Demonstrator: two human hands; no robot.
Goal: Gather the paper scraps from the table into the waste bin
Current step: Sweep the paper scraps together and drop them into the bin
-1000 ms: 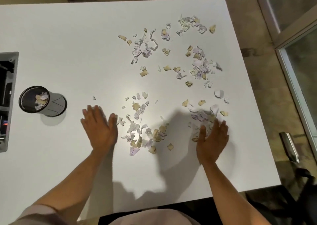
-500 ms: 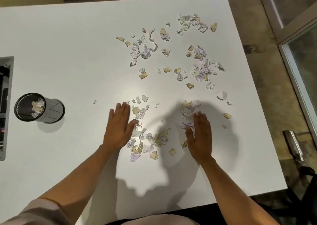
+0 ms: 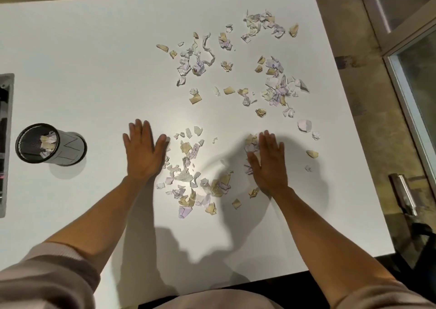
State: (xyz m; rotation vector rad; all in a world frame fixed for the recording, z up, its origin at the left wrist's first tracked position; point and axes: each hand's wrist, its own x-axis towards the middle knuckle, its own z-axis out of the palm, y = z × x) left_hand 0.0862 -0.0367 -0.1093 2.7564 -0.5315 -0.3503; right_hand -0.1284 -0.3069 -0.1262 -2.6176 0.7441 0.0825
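Both hands swung back outward since half second ago; near pile sits between them again. Left hand (image 3: 144, 153) flat on table (image 3: 70, 49), fingers straight, grasping nothing. Right hand (image 3: 269, 165) flat, possibly pressing few paper scraps (image 3: 191, 179). Waste bin (image 3: 50, 143) far left holds small share; most scraps remain, far clusters untouched.

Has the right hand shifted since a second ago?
Yes. The right hand has swept leftward, pushing scraps toward the near scrap pile, and now lies left of the lone tan scrap.
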